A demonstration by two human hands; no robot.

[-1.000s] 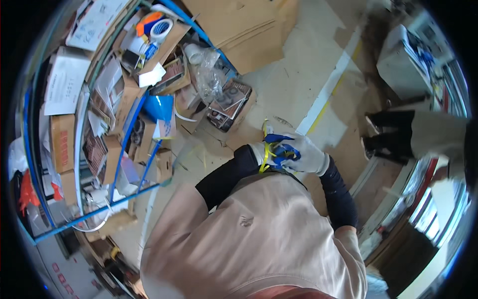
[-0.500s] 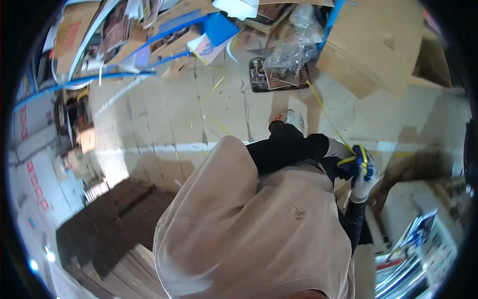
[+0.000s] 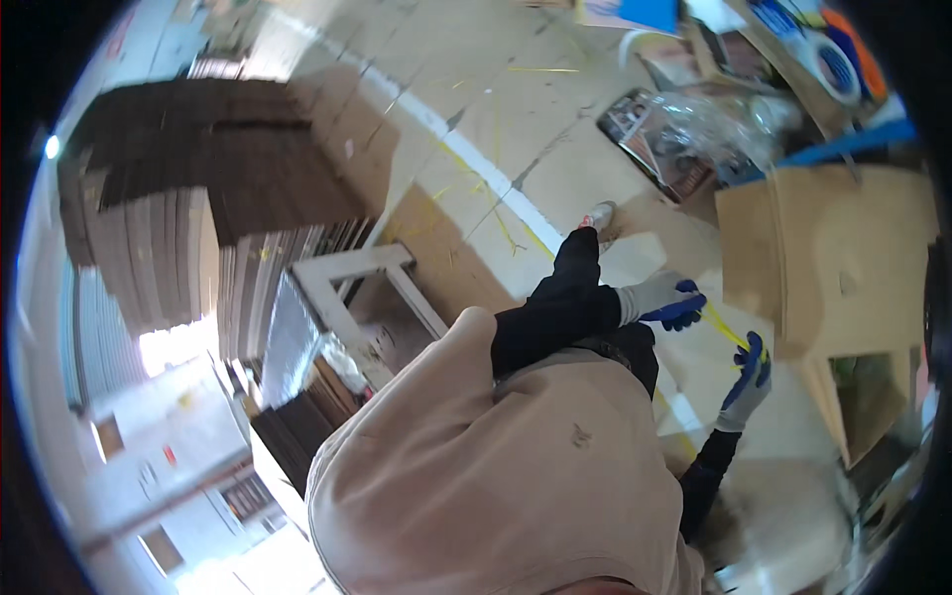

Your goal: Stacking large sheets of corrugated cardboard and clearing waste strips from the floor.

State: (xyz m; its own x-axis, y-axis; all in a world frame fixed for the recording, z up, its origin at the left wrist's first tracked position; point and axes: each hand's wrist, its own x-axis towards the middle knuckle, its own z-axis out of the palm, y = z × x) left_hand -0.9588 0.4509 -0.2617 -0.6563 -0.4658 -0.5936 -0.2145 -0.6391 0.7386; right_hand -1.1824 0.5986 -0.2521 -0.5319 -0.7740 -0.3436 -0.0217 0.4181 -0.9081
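Just beyond the waist edge of the wearer's beige top (image 3: pixel 496 446), the left hand (image 3: pixel 669 301), in a pale glove with blue fingers, is curled closed on a yellow strap (image 3: pixel 724 323). The strap slants across the short gap to the right hand (image 3: pixel 747 382), gloved alike, whose bent fingers grip it too. Black sleeves (image 3: pixel 555 325) cover the forearms. Close by the right hand, toward the shelf side, is a large cardboard box (image 3: pixel 843 258), opened out at its near edge. Past the left wrist, a shoe (image 3: pixel 599 215) stands on the floor (image 3: pixel 555 149), beside the edge of a white stripe (image 3: pixel 426 119). Off to the left, a grey frame (image 3: pixel 357 260) stands near the corner of a tall stack of brown cardboard (image 3: pixel 198 129). Farther out, printed packets (image 3: pixel 630 114) lie partly under crumpled clear plastic (image 3: pixel 729 129), near the end of a blue shelf bar (image 3: pixel 823 152). Beyond that bar's edge, a tape roll (image 3: pixel 816 64) rests beside an orange object (image 3: pixel 866 55), too blurred to identify. Loose yellow strips (image 3: pixel 543 69) are scattered over the floor, some near the stripe's edges
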